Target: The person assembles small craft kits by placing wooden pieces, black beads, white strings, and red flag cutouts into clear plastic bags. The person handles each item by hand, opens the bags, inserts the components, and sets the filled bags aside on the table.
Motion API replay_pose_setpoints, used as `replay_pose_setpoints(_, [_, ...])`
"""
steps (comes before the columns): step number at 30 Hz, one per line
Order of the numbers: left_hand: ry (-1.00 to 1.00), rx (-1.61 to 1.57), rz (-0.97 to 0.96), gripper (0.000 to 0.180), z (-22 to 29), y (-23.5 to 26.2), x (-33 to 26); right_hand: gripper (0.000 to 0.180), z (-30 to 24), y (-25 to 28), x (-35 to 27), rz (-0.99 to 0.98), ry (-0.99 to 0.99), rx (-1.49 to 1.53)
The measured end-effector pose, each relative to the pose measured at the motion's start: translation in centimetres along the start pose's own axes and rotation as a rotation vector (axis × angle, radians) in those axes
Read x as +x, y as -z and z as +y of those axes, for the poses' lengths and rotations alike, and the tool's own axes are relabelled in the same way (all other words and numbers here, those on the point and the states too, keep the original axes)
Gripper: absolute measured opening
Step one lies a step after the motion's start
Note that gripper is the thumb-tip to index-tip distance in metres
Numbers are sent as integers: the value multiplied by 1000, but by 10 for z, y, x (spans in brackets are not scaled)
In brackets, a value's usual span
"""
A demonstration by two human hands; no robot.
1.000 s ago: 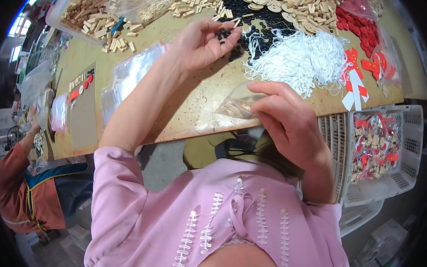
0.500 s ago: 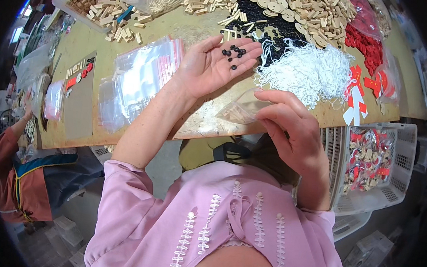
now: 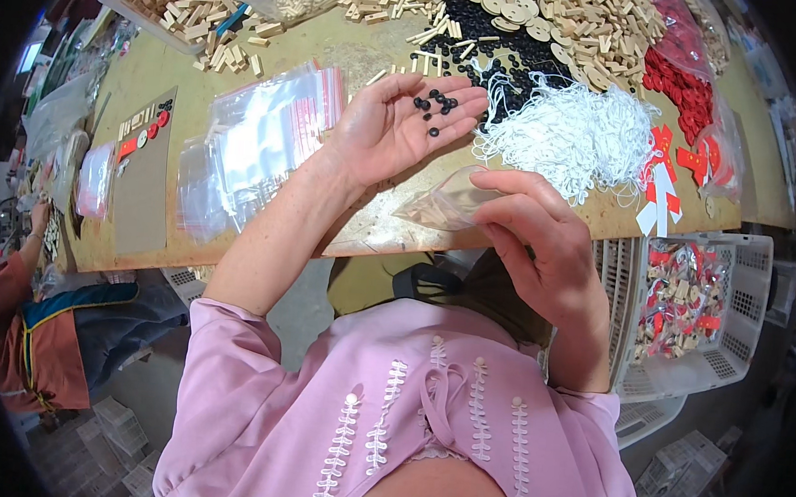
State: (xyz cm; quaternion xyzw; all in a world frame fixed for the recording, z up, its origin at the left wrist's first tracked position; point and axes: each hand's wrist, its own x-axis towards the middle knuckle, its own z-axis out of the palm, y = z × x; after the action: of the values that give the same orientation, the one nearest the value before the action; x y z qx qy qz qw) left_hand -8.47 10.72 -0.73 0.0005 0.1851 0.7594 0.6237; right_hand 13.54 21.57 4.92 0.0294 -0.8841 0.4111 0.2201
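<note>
My left hand (image 3: 391, 134) lies palm up above the table, its fingers stretched out and slightly cupped. It holds several small black beads (image 3: 439, 102) on the palm and fingers. Lower and to the right, my right hand (image 3: 545, 235) is closed in a pinch on the rim of a clear plastic bag (image 3: 451, 204). Small pale wooden pieces show through the bag, which hangs over the table's front edge. Beyond my left fingertips lies a spread of black beads (image 3: 517, 96), partly under a tangle of white cords (image 3: 564, 136).
Wooden blocks (image 3: 198, 18), wooden discs (image 3: 513, 11) and red pieces (image 3: 676, 92) cover the table's far side. Flat zip bags (image 3: 263, 149) and a sample board (image 3: 144, 187) lie left. A white crate (image 3: 749, 316) of filled bags stands right. At far left a co-worker's arm (image 3: 29, 249) reaches in.
The beads have shifted slightly on my left palm, and that hand has dipped a little. The bag in my right hand has tilted slightly, its mouth wider. The co-worker's arm has moved.
</note>
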Motion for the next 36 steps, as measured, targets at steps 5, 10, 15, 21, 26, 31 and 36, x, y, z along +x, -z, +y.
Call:
replay_pose_setpoints(5, [-8,19,19,55,0,-1,0,14,0,-1,0,3,7,-2])
replay_pose_setpoints(10, [13,-23,-32,56,1,4,0,11,1,0,-1,-28,-9,8])
replay_pose_setpoints(15, [23,-48,-82,56,1,10,2,15,1,-2,-2,6,-7,8])
replay_pose_setpoints(21, [28,-98,-95,55,0,12,2,16,3,-3,-3,10,12,-7])
replay_pose_setpoints(26, [19,-79,-68,53,0,9,2,16,2,-3,-3,14,2,-6])
replay_pose_setpoints(31, [7,-65,-32,50,-1,6,2,16,1,-4,-3,18,-8,9])
replay_pose_setpoints(36, [-12,-115,-80,49,0,8,3,16,1,-4,-2,11,-12,7])
